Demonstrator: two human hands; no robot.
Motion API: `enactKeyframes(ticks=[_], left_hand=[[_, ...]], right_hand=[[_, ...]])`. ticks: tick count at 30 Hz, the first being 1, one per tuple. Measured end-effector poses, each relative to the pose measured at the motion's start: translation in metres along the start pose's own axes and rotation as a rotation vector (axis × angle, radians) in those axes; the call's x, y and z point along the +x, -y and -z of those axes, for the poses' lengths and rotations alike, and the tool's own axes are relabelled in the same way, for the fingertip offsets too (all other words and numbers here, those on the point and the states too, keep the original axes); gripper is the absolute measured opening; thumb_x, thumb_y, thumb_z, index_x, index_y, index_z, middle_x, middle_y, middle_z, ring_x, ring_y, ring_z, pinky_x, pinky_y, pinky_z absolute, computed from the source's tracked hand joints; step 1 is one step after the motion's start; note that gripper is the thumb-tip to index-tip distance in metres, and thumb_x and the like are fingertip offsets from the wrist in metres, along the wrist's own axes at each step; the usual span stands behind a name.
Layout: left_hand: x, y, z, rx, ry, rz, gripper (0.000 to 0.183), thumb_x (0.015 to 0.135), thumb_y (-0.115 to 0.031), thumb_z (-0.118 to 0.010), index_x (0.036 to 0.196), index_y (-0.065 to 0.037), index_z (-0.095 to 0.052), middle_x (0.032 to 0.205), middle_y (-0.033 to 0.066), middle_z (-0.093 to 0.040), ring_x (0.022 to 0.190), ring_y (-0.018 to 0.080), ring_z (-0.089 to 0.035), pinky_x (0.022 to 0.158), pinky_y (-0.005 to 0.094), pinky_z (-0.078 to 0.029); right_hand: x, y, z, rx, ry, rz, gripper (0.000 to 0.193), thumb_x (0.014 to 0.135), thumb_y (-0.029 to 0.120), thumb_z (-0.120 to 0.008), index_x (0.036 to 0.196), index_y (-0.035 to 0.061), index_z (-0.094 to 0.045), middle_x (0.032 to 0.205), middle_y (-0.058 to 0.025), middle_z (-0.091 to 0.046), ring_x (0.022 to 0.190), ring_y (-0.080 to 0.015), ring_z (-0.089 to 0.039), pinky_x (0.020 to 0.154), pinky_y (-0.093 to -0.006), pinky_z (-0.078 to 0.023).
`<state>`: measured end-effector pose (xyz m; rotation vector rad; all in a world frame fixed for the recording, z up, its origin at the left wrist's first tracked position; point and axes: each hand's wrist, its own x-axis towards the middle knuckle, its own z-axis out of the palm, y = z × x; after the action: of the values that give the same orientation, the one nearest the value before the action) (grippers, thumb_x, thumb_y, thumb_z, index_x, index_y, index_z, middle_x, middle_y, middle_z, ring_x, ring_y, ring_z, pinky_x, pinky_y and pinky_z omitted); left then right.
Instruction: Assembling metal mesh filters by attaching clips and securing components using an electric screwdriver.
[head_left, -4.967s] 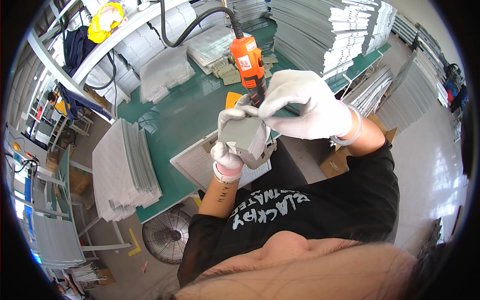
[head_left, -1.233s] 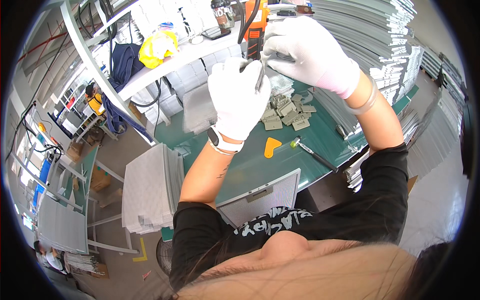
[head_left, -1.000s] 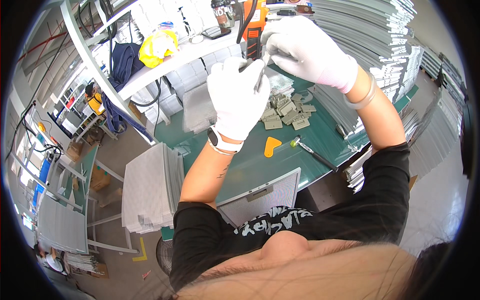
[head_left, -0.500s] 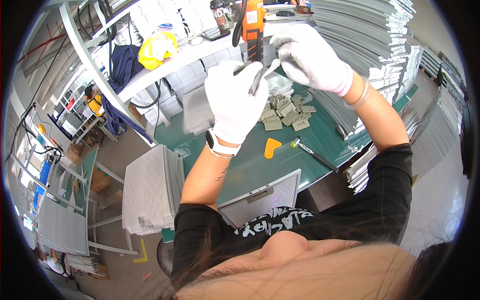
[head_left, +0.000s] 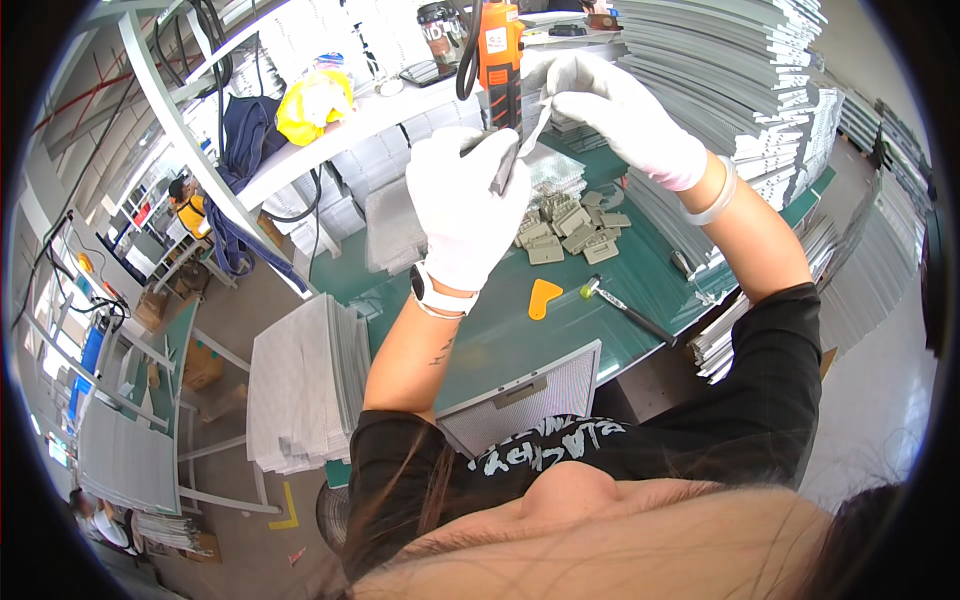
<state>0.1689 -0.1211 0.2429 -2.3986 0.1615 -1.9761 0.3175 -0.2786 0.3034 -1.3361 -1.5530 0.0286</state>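
White gloves cover both of my hands. My left hand [head_left: 455, 205] is closed round a small dark grey strip-like piece [head_left: 504, 174], whose exact kind I cannot make out. Between the fingertips of my right hand [head_left: 630, 118] is the end of a thin whitish strip [head_left: 536, 134]. That strip slants down toward the grey piece; whether the two are joined is hard to see. Just beyond my hands an orange-and-black power tool [head_left: 499, 62] hangs upright. Below them, a pile of small beige plastic parts [head_left: 570, 228] lies on the green tabletop [head_left: 460, 345].
A yellow scraper-like piece [head_left: 543, 298] and a small hammer [head_left: 628, 310] lie on the table. A framed mesh panel [head_left: 525, 395] rests at the near edge. Stacked panels stand left [head_left: 305, 385] and right [head_left: 700, 80]. A white shelf [head_left: 385, 115] crosses the back.
My right hand has shifted slightly, and more of the whitish strip shows between my hands. My left hand stays nearly in place, still closed on the grey piece. The power tool has swung slightly left.
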Motion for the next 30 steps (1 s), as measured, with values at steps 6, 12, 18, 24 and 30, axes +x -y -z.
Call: enactKeyframes(ticks=[6, 12, 18, 24, 30], left_hand=[[0.003, 0.001, 0.004, -0.055, 0.023, 0.028, 0.029, 0.073, -0.01, -0.08, 0.101, -0.009, -0.074, 0.097, 0.0103, -0.057, 0.093, 0.0281, -0.056, 0.082, 0.0396, -0.046], [0.002, 0.003, -0.001, -0.101, 0.02, 0.037, 0.03, 0.073, -0.011, -0.081, 0.102, -0.009, -0.073, 0.097, 0.0107, -0.057, 0.092, 0.028, -0.056, 0.082, 0.0392, -0.046], [0.0, 0.008, -0.001, -0.047, -0.003, 0.012, 0.031, 0.072, -0.013, -0.084, 0.102, -0.008, -0.073, 0.098, 0.0108, -0.058, 0.093, 0.0288, -0.057, 0.082, 0.0394, -0.047], [-0.001, 0.009, -0.003, -0.099, 0.008, 0.028, 0.033, 0.072, -0.01, -0.084, 0.102, -0.006, -0.073, 0.098, 0.011, -0.058, 0.095, 0.0291, -0.058, 0.084, 0.04, -0.048], [0.0, 0.014, -0.005, -0.165, -0.057, 0.021, 0.029, 0.072, -0.016, -0.083, 0.098, -0.009, -0.073, 0.092, 0.0093, -0.059, 0.088, 0.0276, -0.058, 0.077, 0.0407, -0.047]], right_hand=[[0.007, -0.005, 0.006, 0.21, 0.16, 0.134, 0.058, 0.093, 0.033, -0.057, 0.142, 0.002, -0.049, 0.131, -0.0165, -0.06, 0.112, -0.0208, -0.061, 0.103, -0.0366, -0.044], [0.012, -0.005, 0.026, 0.675, 0.218, 0.156, 0.054, 0.095, 0.028, -0.054, 0.141, -0.0018, -0.049, 0.127, -0.0183, -0.062, 0.118, -0.0271, -0.061, 0.107, -0.0415, -0.046], [-0.006, 0.021, 0.016, -0.236, 0.04, 0.215, 0.047, 0.098, 0.027, -0.063, 0.139, 0.0064, -0.054, 0.12, -0.0098, -0.065, 0.115, -0.0178, -0.059, 0.102, -0.0349, -0.047], [-0.028, -0.005, 0.002, -0.388, 0.296, 0.149, 0.078, 0.082, 0.015, -0.074, 0.153, 0.0104, -0.04, 0.125, -0.0158, -0.06, 0.115, -0.0277, -0.059, 0.101, -0.0392, -0.048], [-0.052, -0.053, -0.028, -0.401, 0.055, 0.143, 0.085, 0.081, -0.003, -0.062, 0.158, 0.009, -0.028, 0.126, -0.0118, -0.061, 0.106, -0.0206, -0.063, 0.1, -0.0357, -0.049]])
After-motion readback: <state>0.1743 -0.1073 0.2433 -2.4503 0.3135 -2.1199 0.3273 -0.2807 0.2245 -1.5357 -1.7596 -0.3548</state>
